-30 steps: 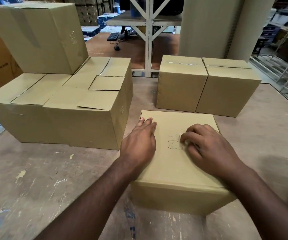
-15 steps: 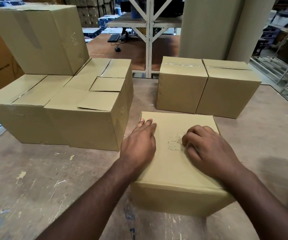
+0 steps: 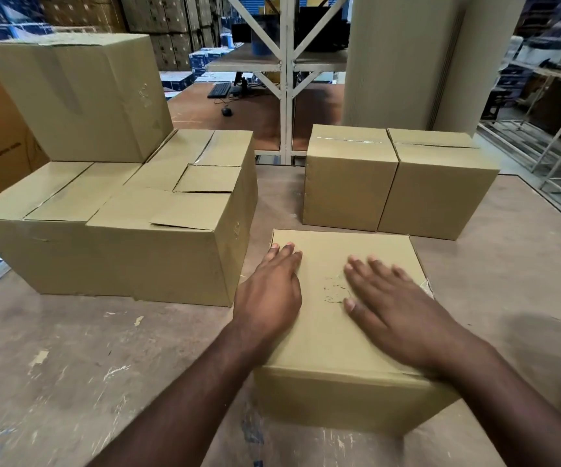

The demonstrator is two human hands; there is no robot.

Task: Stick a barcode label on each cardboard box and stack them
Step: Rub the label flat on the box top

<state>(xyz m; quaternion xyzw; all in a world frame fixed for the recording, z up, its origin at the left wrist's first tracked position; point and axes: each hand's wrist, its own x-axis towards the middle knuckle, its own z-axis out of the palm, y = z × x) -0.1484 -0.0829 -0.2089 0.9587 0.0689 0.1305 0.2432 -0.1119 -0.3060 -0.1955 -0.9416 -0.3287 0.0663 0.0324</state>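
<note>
The right hand [image 3: 397,308] has just opened: half a second ago its fingers were curled, knuckles up, working at the scuffed patch [image 3: 334,291] in the middle of the nearest cardboard box [image 3: 326,352]; now they lie spread and flat on the lid, fingertips just right of that patch. I read this as the rubbing-down being over, though whether a barcode label sits there is hard to tell (the patch looks more like a clear or torn film than a printed sticker). The left hand [image 3: 270,294] has not moved; it rests palm down, fingers together, on the box's left side, holding nothing and steadying it on the table [image 3: 70,365]. Both forearms reach in from the near edge, wrists low. Beyond the right hand stand two closed boxes [image 3: 397,183] side by side; left of the left hand is the stack [image 3: 120,210], one box sitting on top at its far end, where this box likely goes next.
</note>
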